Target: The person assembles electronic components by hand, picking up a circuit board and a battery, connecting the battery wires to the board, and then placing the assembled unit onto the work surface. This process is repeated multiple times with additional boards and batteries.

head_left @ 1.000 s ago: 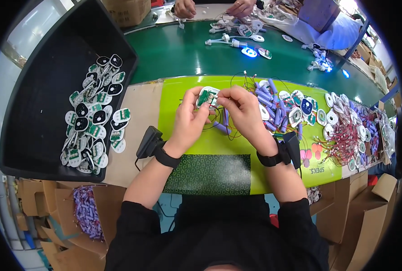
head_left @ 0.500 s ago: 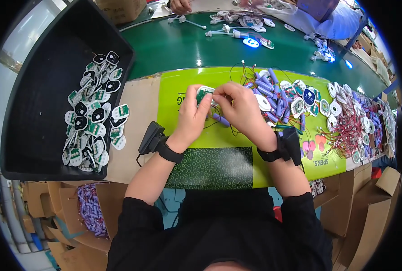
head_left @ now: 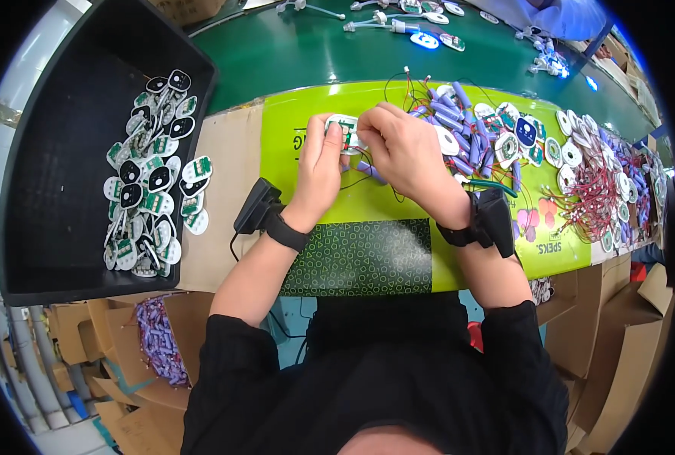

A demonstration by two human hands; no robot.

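My left hand [head_left: 321, 163] grips a small white casing with a green circuit board [head_left: 343, 129] in it, thumb on its face, above a bright green mat. Close against the casing's right edge, my right hand [head_left: 404, 148] has its fingers bent and pinched together; whatever they hold is hidden. Thin dark and red wires hang below the casing, beside a purple cylindrical battery [head_left: 371, 173] that lies on the mat between my hands. Just beyond my right hand is a heap of purple wired batteries [head_left: 459, 125].
A black bin [head_left: 45, 189] at the left holds many white casings with boards. Green-handled pliers [head_left: 489, 184] lie by my right wrist. More white discs and red wires [head_left: 580, 193] pile up at the right. Lit parts [head_left: 425, 40] lie on the far green surface.
The circuit board's face shows more fully now, and my right fingers have drawn slightly back to its right edge. The whole view has shifted a little.
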